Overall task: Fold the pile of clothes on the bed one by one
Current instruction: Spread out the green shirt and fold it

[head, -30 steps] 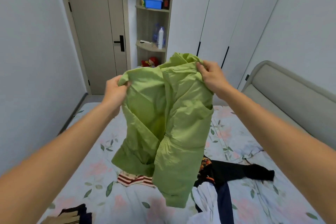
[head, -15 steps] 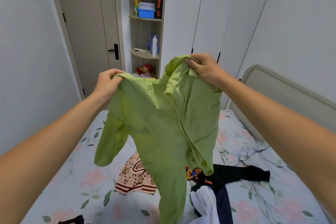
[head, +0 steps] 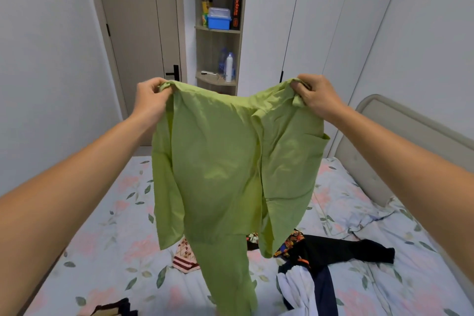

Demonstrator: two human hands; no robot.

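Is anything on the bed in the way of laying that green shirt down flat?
Yes. Below the green shirt, a patterned cloth and dark clothes lie on the bed; the near-left sheet looks freer.

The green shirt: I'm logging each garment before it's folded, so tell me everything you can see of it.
The green shirt is light green, thin and slightly creased, looking like woven cloth. It hangs spread out in the air above the bed, the left hand and right hand each pinching a top corner. A sleeve dangles on each side, and one long part trails down toward the lower edge of the view.
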